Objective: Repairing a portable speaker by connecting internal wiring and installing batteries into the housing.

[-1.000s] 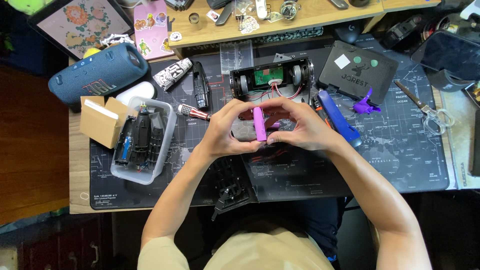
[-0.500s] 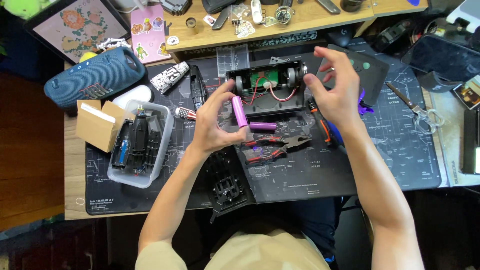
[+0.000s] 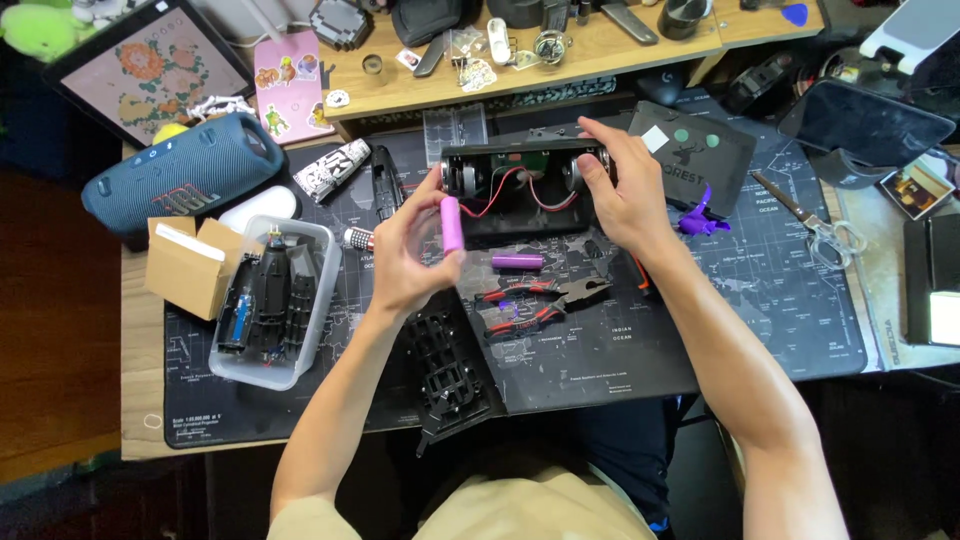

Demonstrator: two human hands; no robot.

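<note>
My left hand holds a purple cylindrical battery cell upright between thumb and fingers, just left of an opened black speaker body with red wires and round drivers showing. My right hand grips the right end of that speaker body. A second purple cell lies flat on the dark map-print desk mat below the speaker. Red-handled pliers lie just under that cell.
A clear plastic bin with black parts, a cardboard box and a blue cylindrical speaker stand at left. A black grille piece lies near me. Scissors and a tablet sit at right.
My right hand went from the cells at the middle up to the speaker body's right end. One cell came to rest on the mat; my left hand kept the other and raised it.
</note>
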